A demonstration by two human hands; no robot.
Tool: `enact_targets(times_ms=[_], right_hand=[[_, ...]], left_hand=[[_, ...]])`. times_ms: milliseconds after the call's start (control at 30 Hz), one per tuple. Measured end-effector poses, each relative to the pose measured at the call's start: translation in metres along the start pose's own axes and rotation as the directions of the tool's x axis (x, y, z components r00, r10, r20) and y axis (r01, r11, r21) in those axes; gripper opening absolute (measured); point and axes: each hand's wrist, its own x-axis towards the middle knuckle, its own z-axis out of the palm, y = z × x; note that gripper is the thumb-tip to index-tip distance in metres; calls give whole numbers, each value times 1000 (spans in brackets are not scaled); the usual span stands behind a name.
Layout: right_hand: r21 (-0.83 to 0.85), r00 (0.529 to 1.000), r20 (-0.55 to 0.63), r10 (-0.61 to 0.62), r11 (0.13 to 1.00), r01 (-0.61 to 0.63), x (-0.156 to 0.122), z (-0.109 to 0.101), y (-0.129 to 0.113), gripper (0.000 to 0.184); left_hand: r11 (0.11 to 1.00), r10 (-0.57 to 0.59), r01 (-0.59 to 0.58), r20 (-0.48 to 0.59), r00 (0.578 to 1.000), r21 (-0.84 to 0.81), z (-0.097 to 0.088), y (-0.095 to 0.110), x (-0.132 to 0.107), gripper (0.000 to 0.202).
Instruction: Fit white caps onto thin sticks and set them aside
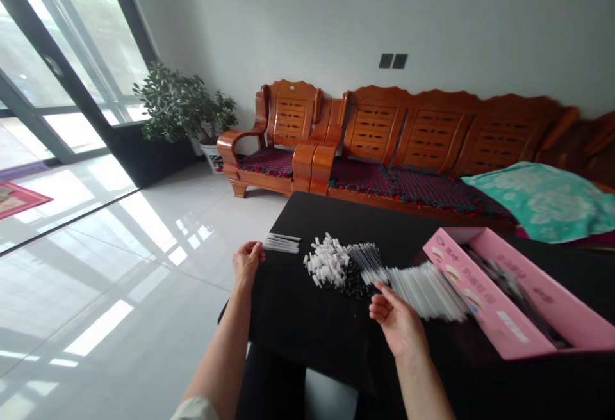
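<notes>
My left hand (pixel 247 261) is closed in a pinch at the table's left edge, right by the ends of a small row of slim whitish tubes (pixel 282 243). Whether a tube is between its fingertips cannot be made out. My right hand (pixel 396 321) has its fingers curled and thumb against the index finger, near the lower ends of thin dark-tipped rods (pixel 368 261); anything pinched there is too small to see. Between the hands lie a heap of short white caps (pixel 327 262) and a pile of small black pieces (pixel 354 282). Many clear slender tubes (pixel 427 290) lie side by side rightward.
A long pink box (pixel 500 314) with contents inside stands on the right of the black table (pixel 307 317). Behind are a wooden sofa (pixel 427 125) with a turquoise cushion (pixel 542 199) and an armchair (pixel 291 109). A potted plant (pixel 185 103) stands by the glass door (pixel 72 55).
</notes>
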Motion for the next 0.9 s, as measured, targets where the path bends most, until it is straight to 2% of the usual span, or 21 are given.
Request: enact_targets(times_ms=[67, 200, 367, 533, 700, 800, 900], right_hand=[[-1, 1000, 3, -2, 1000, 2, 0, 1, 0, 35], [2, 1000, 8, -3, 1000, 3, 0, 1, -1, 35], [7, 1000, -5, -9, 1000, 9, -3, 0, -2, 35], [2, 996, -68, -56, 998, 56, -9, 0, -4, 34], [-29, 992, -104, -75, 997, 73, -13, -7, -6, 41], [-126, 973, -167, -162, 982, 142, -11, -19, -10, 48], [-302, 907, -248, -341, 917, 262, -1, -40, -17, 46]], left_hand=[[996, -16, 18, -27, 1000, 82, -2, -3, 4, 33], [984, -55, 55, -10, 998, 168, 2, -6, 9, 29], [978, -97, 100, -29, 995, 183, 8, -9, 13, 28], [967, -101, 106, -31, 994, 232, 9, -13, 13, 29], [969, -129, 132, -24, 991, 208, 12, -11, 7, 31], [969, -50, 64, -66, 997, 240, 17, -1, -3, 28], [955, 89, -71, -52, 995, 288, 30, 12, -25, 30]])
